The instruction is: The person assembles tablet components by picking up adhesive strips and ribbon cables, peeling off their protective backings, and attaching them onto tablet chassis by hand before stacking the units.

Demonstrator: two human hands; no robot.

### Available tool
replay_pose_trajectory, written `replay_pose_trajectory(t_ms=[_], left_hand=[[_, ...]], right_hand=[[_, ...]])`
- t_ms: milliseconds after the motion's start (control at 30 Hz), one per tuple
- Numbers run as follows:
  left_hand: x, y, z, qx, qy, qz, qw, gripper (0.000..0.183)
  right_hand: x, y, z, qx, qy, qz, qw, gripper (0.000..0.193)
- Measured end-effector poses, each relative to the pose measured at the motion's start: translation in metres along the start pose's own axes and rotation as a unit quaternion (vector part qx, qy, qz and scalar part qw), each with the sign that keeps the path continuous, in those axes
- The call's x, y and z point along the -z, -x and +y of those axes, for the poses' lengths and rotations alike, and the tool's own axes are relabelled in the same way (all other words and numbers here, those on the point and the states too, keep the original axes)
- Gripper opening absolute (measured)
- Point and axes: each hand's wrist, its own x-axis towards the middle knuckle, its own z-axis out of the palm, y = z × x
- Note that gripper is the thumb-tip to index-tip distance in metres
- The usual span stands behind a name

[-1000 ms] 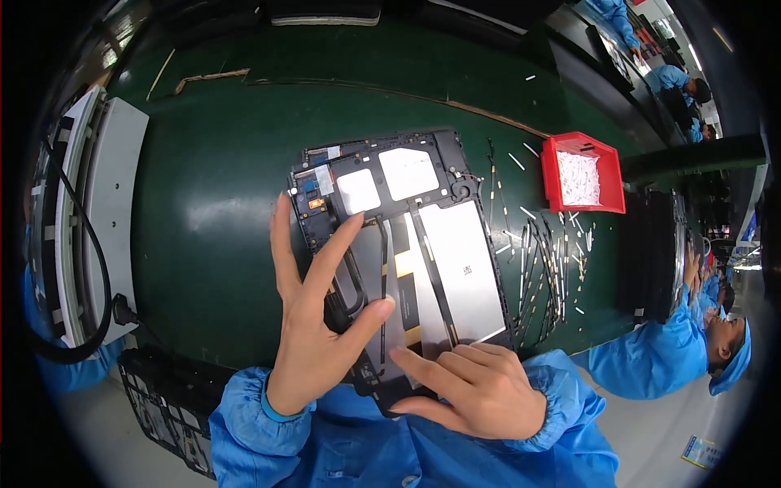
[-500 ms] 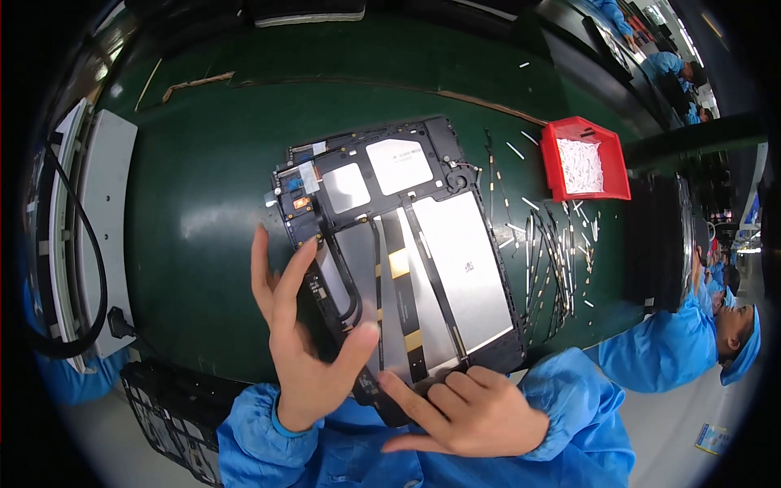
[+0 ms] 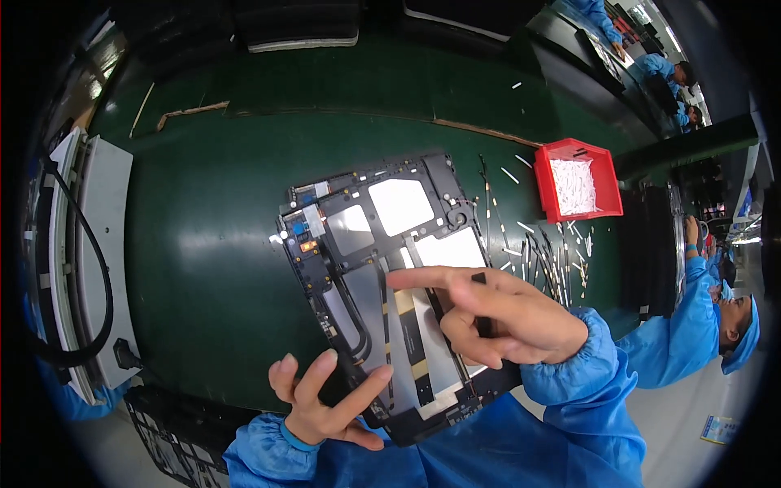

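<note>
An opened tablet-like device point(image 3: 342, 260) lies tilted on the green bench, showing a black frame, silver plates and dark flex strips. My left hand point(image 3: 325, 407) is open at its near left edge, fingers spread and the thumb low beside the frame. Over the device's middle is my right hand point(image 3: 521, 317). Its index finger stretches left, the tip at the upper part of a thin dark strip point(image 3: 386, 305). The other fingers are curled, and a short black piece point(image 3: 485, 327) shows between them; its kind is hard to make out.
Right of the device, thin black strips point(image 3: 561, 268) and small white slips lie scattered. A red bin point(image 3: 606, 183) holds white slips. A white panel-like unit point(image 3: 110, 260) with a black cable stands left. Black frames point(image 3: 175, 431) sit lower left. A person in blue point(image 3: 675, 346) is at right.
My right hand has risen from the device's near edge to over its middle, index finger out. My left hand has dropped toward the near left edge. The device sits lower in view.
</note>
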Motion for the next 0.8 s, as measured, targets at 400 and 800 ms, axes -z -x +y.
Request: replay_pose_trajectory(t_ms=[400,800], left_hand=[[-0.003,-0.008,-0.002,0.004,-0.002,0.009,1.000,0.061],[-0.004,-0.009,0.002,0.020,-0.006,0.014,1.000,0.054]], right_hand=[[-0.007,-0.024,0.015,0.293,0.356,0.104,0.881,0.011],[-0.002,-0.026,0.023,0.376,0.403,0.146,0.821,0.019]])
